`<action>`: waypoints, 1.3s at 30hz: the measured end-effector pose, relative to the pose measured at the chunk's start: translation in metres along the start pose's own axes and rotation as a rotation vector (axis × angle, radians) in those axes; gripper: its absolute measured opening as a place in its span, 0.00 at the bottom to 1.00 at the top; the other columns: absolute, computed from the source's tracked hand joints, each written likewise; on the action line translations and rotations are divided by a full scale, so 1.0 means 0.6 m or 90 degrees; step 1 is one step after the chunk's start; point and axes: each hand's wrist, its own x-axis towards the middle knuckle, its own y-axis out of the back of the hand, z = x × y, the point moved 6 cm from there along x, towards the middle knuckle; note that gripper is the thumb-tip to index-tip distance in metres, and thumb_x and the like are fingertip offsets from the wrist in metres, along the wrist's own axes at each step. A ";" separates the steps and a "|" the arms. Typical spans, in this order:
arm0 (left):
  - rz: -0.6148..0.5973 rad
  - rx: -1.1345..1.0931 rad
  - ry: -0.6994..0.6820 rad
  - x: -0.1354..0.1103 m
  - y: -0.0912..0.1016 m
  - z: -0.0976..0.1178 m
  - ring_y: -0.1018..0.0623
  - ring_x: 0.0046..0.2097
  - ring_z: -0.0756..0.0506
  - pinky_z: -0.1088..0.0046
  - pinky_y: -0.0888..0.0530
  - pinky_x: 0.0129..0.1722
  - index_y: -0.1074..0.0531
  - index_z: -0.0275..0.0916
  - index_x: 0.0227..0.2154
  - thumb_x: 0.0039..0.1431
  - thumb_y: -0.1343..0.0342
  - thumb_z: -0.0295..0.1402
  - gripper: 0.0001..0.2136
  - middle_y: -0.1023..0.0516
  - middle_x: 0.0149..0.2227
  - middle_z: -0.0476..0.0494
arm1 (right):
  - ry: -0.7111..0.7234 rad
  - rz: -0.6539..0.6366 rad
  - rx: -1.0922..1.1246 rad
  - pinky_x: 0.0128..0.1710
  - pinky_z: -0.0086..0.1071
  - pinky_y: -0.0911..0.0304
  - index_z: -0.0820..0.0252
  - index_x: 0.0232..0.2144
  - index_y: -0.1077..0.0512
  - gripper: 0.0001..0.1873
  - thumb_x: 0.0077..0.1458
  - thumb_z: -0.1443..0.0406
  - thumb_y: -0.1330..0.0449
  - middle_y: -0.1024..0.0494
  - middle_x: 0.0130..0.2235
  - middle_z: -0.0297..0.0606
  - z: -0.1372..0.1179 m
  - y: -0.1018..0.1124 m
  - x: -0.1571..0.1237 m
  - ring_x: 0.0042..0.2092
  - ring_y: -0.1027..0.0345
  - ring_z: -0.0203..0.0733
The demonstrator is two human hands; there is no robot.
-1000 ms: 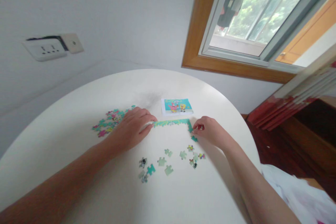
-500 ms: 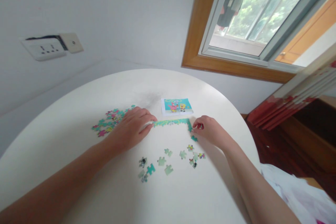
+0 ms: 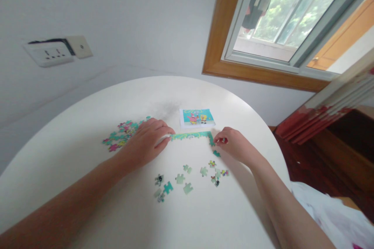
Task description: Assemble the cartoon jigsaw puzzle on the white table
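Observation:
A joined strip of green puzzle edge (image 3: 191, 136) lies across the middle of the round white table (image 3: 87, 171). My left hand (image 3: 146, 142) rests flat at the strip's left end, fingers stretched out on it. My right hand (image 3: 235, 146) is curled at the strip's right corner, fingertips pinched on a small puzzle piece there. A single teal piece (image 3: 216, 153) lies just below that corner. Several loose pieces (image 3: 187, 179) are scattered nearer to me.
A heap of unsorted pieces (image 3: 121, 136) lies left of my left hand. A small picture card (image 3: 196, 118) lies beyond the strip. A wall socket (image 3: 49, 53) is at the left, a wooden-framed window (image 3: 271, 35) at the right, red-edged boards (image 3: 324, 113) beside the table.
My right hand has edged slightly up toward the strip's corner, leaving the lone teal piece uncovered below it. My left hand has stayed put.

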 end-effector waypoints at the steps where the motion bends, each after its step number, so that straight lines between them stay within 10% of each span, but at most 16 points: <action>1: -0.001 -0.002 0.001 0.000 0.000 0.000 0.31 0.45 0.43 0.63 0.36 0.48 0.28 0.42 0.40 0.61 0.53 0.32 0.09 0.27 0.40 0.44 | 0.003 -0.001 0.000 0.35 0.27 0.40 0.58 0.30 0.21 0.12 0.48 0.73 0.43 0.25 0.33 0.37 -0.001 0.000 0.000 0.31 0.33 0.35; 13: -0.010 0.010 0.021 0.000 -0.001 -0.009 0.30 0.45 0.43 0.63 0.35 0.49 0.28 0.43 0.40 0.60 0.53 0.32 0.10 0.26 0.41 0.44 | -0.136 0.087 -0.053 0.39 0.29 0.39 0.60 0.37 0.22 0.14 0.54 0.72 0.46 0.22 0.37 0.41 0.055 0.065 -0.010 0.36 0.31 0.37; 18: -0.005 0.017 0.033 -0.001 -0.003 -0.015 0.30 0.45 0.42 0.62 0.35 0.48 0.28 0.43 0.38 0.60 0.53 0.33 0.09 0.26 0.40 0.44 | -0.159 -0.018 -0.039 0.35 0.29 0.39 0.61 0.35 0.21 0.11 0.52 0.68 0.43 0.21 0.34 0.40 0.075 0.045 -0.010 0.34 0.29 0.40; 39: 0.000 0.001 0.010 -0.002 0.000 -0.006 0.31 0.45 0.42 0.61 0.35 0.50 0.28 0.42 0.39 0.60 0.52 0.31 0.09 0.27 0.40 0.44 | -0.150 0.018 -0.033 0.33 0.27 0.40 0.63 0.35 0.23 0.10 0.49 0.68 0.40 0.23 0.34 0.41 0.059 0.020 0.008 0.32 0.32 0.37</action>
